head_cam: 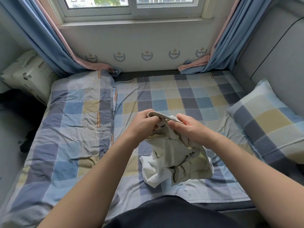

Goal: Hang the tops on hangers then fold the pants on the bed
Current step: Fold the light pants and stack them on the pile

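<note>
Early stage: left hand (144, 124) and right hand (185, 127) fingers pinch crumpled beige garment (177, 155) above bed (164, 99); no hanger visible, nothing folded.

One wide-angle camera, worn on the head, looks forward and steeply down from close above the left hand (144, 124) and right hand (189, 127), which grip a pale garment (172, 162) mid-frame, with the bed (164, 96) spreading beyond and beside them and the window (131, 5) far past them.
</note>
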### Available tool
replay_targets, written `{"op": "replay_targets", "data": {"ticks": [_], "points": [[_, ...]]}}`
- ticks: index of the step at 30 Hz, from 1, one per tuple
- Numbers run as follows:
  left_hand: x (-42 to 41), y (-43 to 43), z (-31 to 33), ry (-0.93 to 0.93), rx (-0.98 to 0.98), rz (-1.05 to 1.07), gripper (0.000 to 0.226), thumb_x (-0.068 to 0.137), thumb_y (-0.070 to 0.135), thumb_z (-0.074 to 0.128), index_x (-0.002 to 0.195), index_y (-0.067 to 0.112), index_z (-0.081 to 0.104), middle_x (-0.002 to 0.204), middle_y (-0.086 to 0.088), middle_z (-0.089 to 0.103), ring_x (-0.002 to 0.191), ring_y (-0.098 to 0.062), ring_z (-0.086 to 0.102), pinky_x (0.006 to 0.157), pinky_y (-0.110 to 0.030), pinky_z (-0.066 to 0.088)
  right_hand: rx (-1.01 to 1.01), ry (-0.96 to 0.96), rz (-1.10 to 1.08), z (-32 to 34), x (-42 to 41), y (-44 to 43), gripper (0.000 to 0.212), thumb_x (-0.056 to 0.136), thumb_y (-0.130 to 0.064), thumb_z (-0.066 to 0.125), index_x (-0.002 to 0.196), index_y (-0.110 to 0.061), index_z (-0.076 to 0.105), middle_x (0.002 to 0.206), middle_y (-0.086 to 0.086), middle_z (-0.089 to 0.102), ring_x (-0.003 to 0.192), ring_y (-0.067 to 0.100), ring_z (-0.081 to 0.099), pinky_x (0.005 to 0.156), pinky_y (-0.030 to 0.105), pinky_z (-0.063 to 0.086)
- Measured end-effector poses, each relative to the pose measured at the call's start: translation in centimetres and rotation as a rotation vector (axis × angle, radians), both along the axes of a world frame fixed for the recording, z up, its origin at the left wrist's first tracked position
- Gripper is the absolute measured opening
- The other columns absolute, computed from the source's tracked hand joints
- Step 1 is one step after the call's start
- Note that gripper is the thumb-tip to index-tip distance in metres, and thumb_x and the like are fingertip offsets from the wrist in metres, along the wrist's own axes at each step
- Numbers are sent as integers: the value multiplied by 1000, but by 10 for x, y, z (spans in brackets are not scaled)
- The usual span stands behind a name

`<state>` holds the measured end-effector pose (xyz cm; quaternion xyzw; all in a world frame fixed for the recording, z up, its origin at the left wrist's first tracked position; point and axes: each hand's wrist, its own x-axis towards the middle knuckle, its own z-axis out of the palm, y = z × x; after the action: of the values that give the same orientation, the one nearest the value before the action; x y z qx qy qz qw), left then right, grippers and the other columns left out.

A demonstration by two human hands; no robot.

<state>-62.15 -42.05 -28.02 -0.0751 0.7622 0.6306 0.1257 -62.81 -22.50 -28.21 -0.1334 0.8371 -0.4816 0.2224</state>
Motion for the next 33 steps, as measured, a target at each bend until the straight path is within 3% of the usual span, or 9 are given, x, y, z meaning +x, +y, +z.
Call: {"op": "replay_targets", "data": {"ticks": [3,5,8,10,13,16,21,27,33], "points": [[-1,1,0,-12,55,-23,16,83,21,55,85,12,67,86,-10,65,77,-20,58,72,-34,50,-60,-7,-7,4,6,1,74,89,-71,49,107,1,57,95,16,61,84,17,52,82,43,50],[-2,2,-1,-26,67,-17,28,76,30,51,88,9,66,83,-9,64,76,-21,57,74,-37,49,-119,-2,-23,5,8,1,68,97,-60,44,117,4,59,111,28,64,92,23,57,96,51,49],[-5,2,-6,-26,24,-42,29,74,33,52,84,8,63,76,-5,61,74,-21,55,73,-37,46,-138,13,-44,-4,5,5,35,109,-25,41,113,3,63,91,12,64,81,17,55,81,36,48],[-7,1,-10,32,-160,-123,22,72,29,54,79,11,65,70,7,61,72,-18,56,69,-32,46,-79,42,-26,-10,2,6,24,105,-10,43,97,6,59,79,3,53,71,11,45,70,33,39],[-9,-1,-14,165,-537,-143,11,83,21,59,77,25,68,70,15,66,74,-17,62,64,-32,50,-2,60,12,-14,-4,6,16,97,-5,54,88,-11,66,78,-7,63,69,5,53,67,23,44],[-18,-6,-12,240,-759,-75,13,87,16,53,83,24,63,81,3,65,79,-22,61,66,-36,53,199,128,-28,-30,-18,10,23,93,-9,62,106,-26,70,96,-8,70,89,7,62,74,24,52],[-45,-31,5,263,-794,49,17,83,7,49,86,21,57,84,-2,59,79,-22,56,63,-34,44,566,230,-186,-63,-42,38,16,91,-6,58,95,-18,67,99,5,65,94,27,61,79,39,54],[-76,-56,14,312,-897,100,16,83,6,46,88,19,54,85,-6,60,81,-28,56,65,-36,43,753,448,-353,-76,-67,52,11,96,-11,48,97,-21,52,99,2,46,91,26,48,69,38,45],[-96,-105,27,365,-948,255,14,79,8,45,85,21,47,77,-4,54,69,-20,50,63,-35,39,968,366,-419,-65,-98,82,22,94,-6,41,102,-20,56,108,7,57,101,29,51,78,38,49]]}}
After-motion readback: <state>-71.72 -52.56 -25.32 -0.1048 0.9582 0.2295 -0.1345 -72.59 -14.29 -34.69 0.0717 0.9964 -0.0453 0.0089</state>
